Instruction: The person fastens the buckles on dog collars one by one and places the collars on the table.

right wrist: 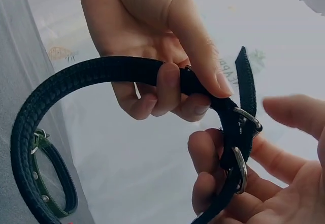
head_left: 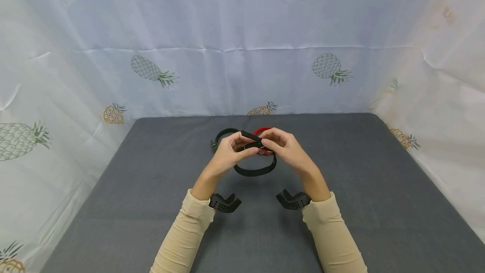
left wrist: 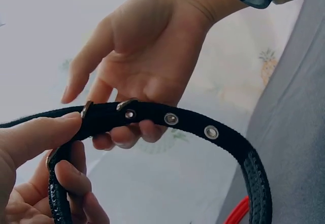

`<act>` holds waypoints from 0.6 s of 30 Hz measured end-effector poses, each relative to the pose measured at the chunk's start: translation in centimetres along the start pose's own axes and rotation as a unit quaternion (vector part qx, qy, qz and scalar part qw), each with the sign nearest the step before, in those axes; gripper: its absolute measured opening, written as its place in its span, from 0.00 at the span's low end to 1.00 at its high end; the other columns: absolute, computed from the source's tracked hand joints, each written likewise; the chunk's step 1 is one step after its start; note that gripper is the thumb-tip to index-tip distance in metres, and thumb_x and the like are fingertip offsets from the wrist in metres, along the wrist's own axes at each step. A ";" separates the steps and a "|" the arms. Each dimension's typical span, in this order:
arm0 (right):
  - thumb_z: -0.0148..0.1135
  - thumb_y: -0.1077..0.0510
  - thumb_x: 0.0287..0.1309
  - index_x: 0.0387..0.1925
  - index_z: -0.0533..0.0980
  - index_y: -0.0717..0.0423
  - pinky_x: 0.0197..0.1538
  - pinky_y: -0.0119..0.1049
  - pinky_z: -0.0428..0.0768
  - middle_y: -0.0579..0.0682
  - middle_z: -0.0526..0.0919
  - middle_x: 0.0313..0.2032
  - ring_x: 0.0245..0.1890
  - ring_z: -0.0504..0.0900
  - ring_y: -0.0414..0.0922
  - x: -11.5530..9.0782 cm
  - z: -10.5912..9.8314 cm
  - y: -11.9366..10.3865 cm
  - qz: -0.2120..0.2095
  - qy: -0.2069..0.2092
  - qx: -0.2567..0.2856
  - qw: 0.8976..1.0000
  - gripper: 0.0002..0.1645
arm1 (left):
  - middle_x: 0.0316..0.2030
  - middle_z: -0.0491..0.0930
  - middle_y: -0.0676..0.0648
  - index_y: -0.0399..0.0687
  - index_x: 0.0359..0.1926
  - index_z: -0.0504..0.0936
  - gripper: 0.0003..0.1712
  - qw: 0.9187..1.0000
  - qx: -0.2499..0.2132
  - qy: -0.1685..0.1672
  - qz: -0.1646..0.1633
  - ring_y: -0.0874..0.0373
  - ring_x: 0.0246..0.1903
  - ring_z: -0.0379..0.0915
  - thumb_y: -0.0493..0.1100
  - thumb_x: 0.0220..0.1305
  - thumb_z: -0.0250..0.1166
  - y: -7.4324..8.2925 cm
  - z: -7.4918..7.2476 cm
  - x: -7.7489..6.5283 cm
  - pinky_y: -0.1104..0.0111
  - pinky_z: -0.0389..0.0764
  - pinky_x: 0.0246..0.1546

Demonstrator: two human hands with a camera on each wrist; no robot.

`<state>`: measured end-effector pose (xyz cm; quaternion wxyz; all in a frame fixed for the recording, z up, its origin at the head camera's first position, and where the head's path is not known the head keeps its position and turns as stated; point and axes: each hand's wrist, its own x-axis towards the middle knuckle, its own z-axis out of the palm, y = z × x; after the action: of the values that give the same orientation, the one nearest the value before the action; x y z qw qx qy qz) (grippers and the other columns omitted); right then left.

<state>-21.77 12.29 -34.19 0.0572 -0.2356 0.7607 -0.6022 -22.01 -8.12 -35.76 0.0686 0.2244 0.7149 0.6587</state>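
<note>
Raised over the table, a black collar (head_left: 255, 172) with metal buckle parts and ringed holes hangs in a loop between both hands. My left hand (head_left: 223, 155) pinches its band beside the buckle, thumb (right wrist: 219, 84) on one face and curled fingers on the other. On the other side of the buckle (right wrist: 241, 169), my right hand (head_left: 291, 151) has its fingers curled round the band, with its thumb lifted off in the wrist views. The strap's pointed tip (right wrist: 244, 56) sticks out past a metal loop. Fingers partly hide the buckle.
Behind the hands lie a dark green collar (head_left: 227, 130) with a buckle and a red collar (head_left: 263, 129), partly covered by the hands. They rest on a grey-covered table (head_left: 151, 188). A white pineapple-print curtain (head_left: 242, 24) surrounds its far side and both flanks. Black wrist devices (head_left: 225, 203) jut inward.
</note>
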 end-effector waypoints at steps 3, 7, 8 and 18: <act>0.47 0.54 0.73 0.55 0.72 0.65 0.51 0.41 0.78 0.57 0.77 0.51 0.44 0.80 0.40 0.0 0.2 -0.2 0.003 0.013 -0.007 1.000 0.20 | 0.51 0.79 0.35 0.34 0.49 0.76 0.15 1.000 0.015 0.003 0.018 0.66 0.43 0.80 0.34 0.61 0.65 0.1 0.1 0.0 0.70 0.80 0.47; 0.43 0.51 0.74 0.56 0.71 0.64 0.51 0.42 0.78 0.60 0.76 0.54 0.45 0.78 0.40 0.0 0.5 -0.3 0.006 0.020 -0.010 1.000 0.22 | 0.51 0.79 0.33 0.34 0.45 0.76 0.13 0.997 0.063 0.008 0.032 0.54 0.47 0.81 0.34 0.61 0.66 0.2 0.2 0.0 0.74 0.78 0.43; 0.42 0.51 0.75 0.55 0.72 0.64 0.50 0.41 0.78 0.60 0.76 0.53 0.44 0.78 0.41 0.1 0.5 -0.2 0.006 0.019 -0.010 1.000 0.22 | 0.51 0.79 0.33 0.33 0.45 0.76 0.13 0.997 0.074 0.009 0.036 0.51 0.48 0.81 0.34 0.61 0.66 0.2 0.3 0.0 0.73 0.78 0.43; 0.41 0.54 0.75 0.50 0.70 0.66 0.42 0.31 0.77 0.59 0.76 0.40 0.35 0.76 0.42 0.4 1.3 0.0 0.022 0.023 -0.036 0.999 0.19 | 0.49 0.79 0.36 0.36 0.45 0.78 0.14 0.992 0.120 0.016 0.039 0.46 0.48 0.80 0.36 0.59 0.68 -0.3 0.5 0.1 0.69 0.80 0.48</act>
<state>-21.66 10.95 -34.51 0.0442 -0.2062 0.7881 -0.5784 -21.96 -7.61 -36.09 0.0036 0.2479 0.7806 0.5738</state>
